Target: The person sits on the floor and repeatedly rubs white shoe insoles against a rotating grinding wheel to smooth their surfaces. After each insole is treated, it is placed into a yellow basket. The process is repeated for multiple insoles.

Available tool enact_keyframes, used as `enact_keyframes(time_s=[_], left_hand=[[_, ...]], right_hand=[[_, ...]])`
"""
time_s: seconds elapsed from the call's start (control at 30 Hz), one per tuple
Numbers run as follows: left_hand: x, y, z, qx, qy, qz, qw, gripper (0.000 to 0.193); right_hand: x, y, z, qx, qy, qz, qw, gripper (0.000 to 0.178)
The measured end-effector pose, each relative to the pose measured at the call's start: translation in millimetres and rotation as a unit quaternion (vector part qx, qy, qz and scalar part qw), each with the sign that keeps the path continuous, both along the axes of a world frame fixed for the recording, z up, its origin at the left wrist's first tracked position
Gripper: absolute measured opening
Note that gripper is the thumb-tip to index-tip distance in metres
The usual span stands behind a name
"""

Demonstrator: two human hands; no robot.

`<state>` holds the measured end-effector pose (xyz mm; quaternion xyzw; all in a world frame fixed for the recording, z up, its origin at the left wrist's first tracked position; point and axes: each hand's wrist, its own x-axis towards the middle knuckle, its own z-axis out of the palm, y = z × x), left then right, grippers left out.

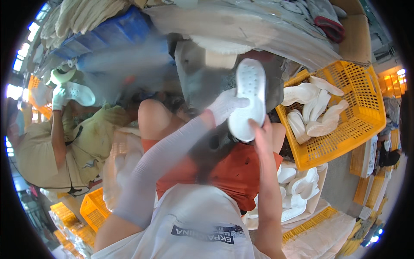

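A white shoe sole [246, 97] with rows of small dimples is held upright in front of me, over my lap. My left hand [227, 105], in a white glove and long pale sleeve, grips its left edge with the thumb across the face. At the lower right edge, the bare fingers of my right hand [264, 133] close on the same sole, thumb on its face. Just beyond the sole is a grey housing [189, 64] with a white, fuzzy-edged round part [222, 43] at its top.
To the right, a yellow crate [340, 149] holds several white soles [317, 105]. More soles [302, 187] fill a box below it. At left, a co-worker's gloved hand [59, 96] holds another sole [80, 94]. A blue bin [108, 34] and plastic sheeting [241, 26] lie ahead.
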<state>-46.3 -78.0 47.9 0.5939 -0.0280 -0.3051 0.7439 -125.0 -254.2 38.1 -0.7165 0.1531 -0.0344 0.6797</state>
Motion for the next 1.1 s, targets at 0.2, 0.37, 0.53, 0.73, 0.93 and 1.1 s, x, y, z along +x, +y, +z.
enact_keyframes(time_s=[0.2,0.37,0.53,0.73,0.93,1.1], left_hand=[[1,-14,33,-0.219,0.055,0.042,0.973,0.061],[41,-38,18,-0.231,0.043,0.143,0.961,0.049],[-27,-17,15,-0.051,-0.157,0.103,0.981,0.078],[-42,18,-25,0.138,-0.599,-0.086,0.784,0.086],[15,24,-86,0.230,-0.327,0.191,0.897,0.044],[63,27,-120,-0.004,0.021,0.256,0.966,0.054]], right_hand=[[35,-19,33,0.277,0.105,-0.035,0.954,0.039],[93,-17,33,0.258,0.021,-0.031,0.966,0.034],[-2,-47,-8,0.236,0.076,-0.026,0.969,0.032],[-43,-57,-18,0.339,0.273,0.100,0.895,0.036],[-58,24,1,-0.091,0.016,0.111,0.990,0.050],[-20,95,7,-0.283,-0.102,0.068,0.951,0.040]])
